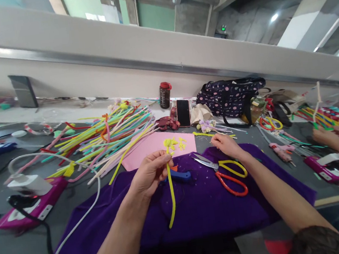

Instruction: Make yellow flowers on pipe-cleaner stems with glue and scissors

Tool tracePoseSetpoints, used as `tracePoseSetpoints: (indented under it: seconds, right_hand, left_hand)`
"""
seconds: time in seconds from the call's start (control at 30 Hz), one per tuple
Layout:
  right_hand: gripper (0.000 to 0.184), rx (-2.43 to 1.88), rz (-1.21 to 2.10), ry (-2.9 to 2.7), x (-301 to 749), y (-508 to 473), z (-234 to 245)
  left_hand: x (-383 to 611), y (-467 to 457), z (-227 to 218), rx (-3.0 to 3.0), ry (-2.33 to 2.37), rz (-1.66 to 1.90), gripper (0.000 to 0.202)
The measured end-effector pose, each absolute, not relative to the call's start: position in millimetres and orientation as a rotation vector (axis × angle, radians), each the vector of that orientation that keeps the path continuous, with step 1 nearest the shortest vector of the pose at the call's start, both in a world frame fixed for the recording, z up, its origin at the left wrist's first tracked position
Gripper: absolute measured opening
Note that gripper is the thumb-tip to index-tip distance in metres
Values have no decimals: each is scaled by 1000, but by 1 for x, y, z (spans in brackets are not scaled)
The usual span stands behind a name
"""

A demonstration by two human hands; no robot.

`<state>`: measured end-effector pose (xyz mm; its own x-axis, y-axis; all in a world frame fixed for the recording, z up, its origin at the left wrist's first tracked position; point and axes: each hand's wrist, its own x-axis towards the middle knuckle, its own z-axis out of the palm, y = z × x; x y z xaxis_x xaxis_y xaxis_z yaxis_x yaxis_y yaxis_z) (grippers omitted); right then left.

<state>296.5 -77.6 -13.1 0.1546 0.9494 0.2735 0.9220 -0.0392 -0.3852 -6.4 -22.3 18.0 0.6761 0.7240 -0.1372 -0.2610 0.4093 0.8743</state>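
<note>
My left hand (151, 172) is closed in a pinch on a yellow pipe cleaner (172, 196) that hangs down over a purple cloth (198, 214). My right hand (225, 144) reaches forward past the far edge of the cloth, fingers curled near small pieces on the table; what it holds, if anything, is hidden. Two pairs of scissors, with yellow handles (232, 168) and red handles (231, 183), lie on the cloth just below my right wrist. Yellow cut pieces (174, 143) rest on a pink sheet (156, 147). A blue tool (180, 176) lies by my left hand.
A heap of coloured pipe cleaners (103, 141) spreads at the left. Pink glue guns with cords (30, 203) (324, 165) sit at both sides. A dotted bag (230, 94), a phone (183, 112) and a red-capped bottle (164, 94) stand at the back. Another person's hands (334, 135) work at the right.
</note>
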Motion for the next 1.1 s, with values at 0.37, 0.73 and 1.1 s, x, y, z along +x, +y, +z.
tracePoseSetpoints:
  seconds: [0.37,0.73,1.1]
  right_hand:
    - [18,-1970,6,-1648,313,-99,2]
    - [20,-1729,277,-1980,214,-118,13]
    - [29,-1888,41,-2349,127,-80,-9]
  left_hand:
    - [-6,-23,18,996,555,682,16]
    - [-20,-16,22,880,519,837,14]
    - [-24,-17,17,836,418,844,16]
